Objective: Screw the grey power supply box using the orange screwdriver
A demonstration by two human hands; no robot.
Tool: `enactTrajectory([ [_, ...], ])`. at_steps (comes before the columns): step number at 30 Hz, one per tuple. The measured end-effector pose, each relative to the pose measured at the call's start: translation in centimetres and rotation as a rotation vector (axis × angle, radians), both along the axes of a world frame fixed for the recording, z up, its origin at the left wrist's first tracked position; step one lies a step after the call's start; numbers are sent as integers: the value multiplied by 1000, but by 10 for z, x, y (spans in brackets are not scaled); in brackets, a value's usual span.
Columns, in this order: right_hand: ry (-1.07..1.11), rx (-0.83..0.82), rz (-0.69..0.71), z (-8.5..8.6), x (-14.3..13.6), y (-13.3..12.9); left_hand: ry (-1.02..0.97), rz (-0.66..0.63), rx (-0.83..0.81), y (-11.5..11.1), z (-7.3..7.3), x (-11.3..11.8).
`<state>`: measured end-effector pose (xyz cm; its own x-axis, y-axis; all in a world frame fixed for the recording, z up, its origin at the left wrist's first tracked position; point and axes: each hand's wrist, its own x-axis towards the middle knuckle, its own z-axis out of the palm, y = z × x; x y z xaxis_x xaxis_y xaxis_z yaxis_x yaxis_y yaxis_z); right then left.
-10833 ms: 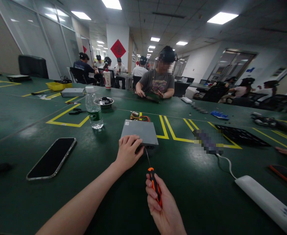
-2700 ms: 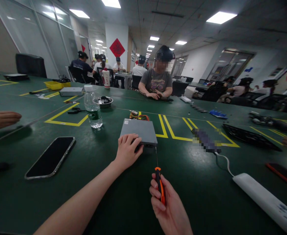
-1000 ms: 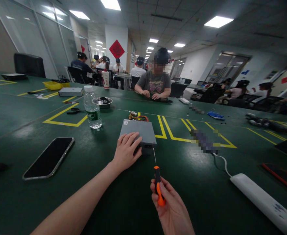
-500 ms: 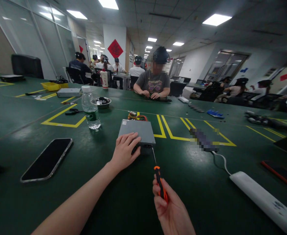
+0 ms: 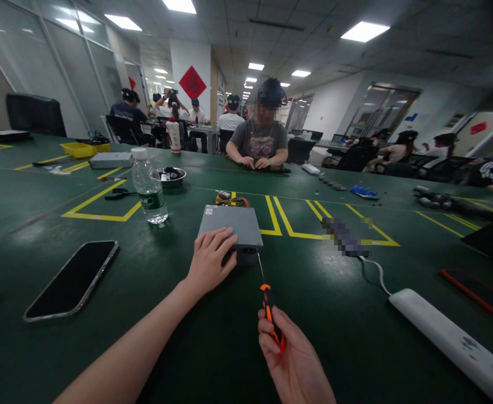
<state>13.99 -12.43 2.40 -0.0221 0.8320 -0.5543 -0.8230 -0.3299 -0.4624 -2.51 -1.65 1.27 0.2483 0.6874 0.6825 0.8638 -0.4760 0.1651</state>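
Note:
A grey metal computer power supply (image 5: 233, 217) lies on the green table, with a bundle of coloured wires (image 5: 231, 200) at its far side. My left hand (image 5: 212, 258) grips its near left part, fingers over the top and thumb at the near side. In my right hand (image 5: 286, 342) is an orange and black screwdriver (image 5: 268, 306), the fingers wrapped round its handle. Its thin shaft points away from me, and the tip meets the near right corner of the power supply. Whether it sits in a screw is too small to tell.
To the left are a phone (image 5: 73, 280), a water bottle (image 5: 150, 193) and a metal bowl (image 5: 173, 178). A white power strip (image 5: 443, 339) with a cable lies at right, near a blurred dark object (image 5: 345, 238). A co-worker (image 5: 258, 137) sits across the table (image 5: 212, 348).
The whole view has shifted slightly, so things appear a little further left. Both hands, the power supply and the screwdriver keep nearly the same places relative to each other.

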Motion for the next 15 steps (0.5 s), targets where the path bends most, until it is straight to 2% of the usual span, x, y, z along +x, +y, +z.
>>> enactTrajectory([
  [5,16,-105,70,9,-1,1,-9,-2,10,1,-1,0],
  [13,12,-17,4,3,0,0,-8,-4,6,1,-1,0],
  [15,38,-42,0,3,1,0,-6,-4,0,0,-1,0],
])
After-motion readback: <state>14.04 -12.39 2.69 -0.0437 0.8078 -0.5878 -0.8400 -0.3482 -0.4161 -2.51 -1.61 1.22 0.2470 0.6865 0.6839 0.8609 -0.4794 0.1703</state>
